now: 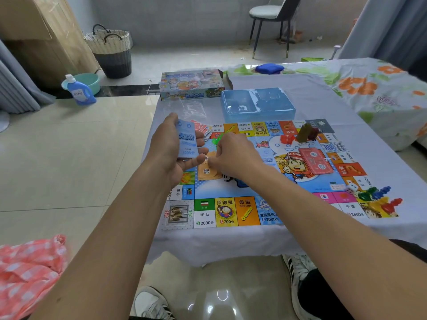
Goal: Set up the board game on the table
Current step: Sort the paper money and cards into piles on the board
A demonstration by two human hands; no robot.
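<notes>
The colourful game board (231, 211) lies open on the cloth-covered table. My left hand (168, 148) grips a stack of blue play-money notes (187, 140) upright above the board's left side. My right hand (233, 155) pinches a small card at the top of an orange card pile (206, 173) lying on the board. A red card deck (316, 161) rests on the board's centre right. Red cards (202, 128) are spread near the far left corner. A white die (351, 188) and coloured pawns (379, 197) sit at the right corner.
The game box (191, 85) and a blue plastic tray (256, 103) stand at the table's far side, with a clear bag (184, 108) beside them. A bed with a floral sheet (374, 88) borders the right. A basket (111, 51), basin and detergent bottle (79, 91) are on the floor.
</notes>
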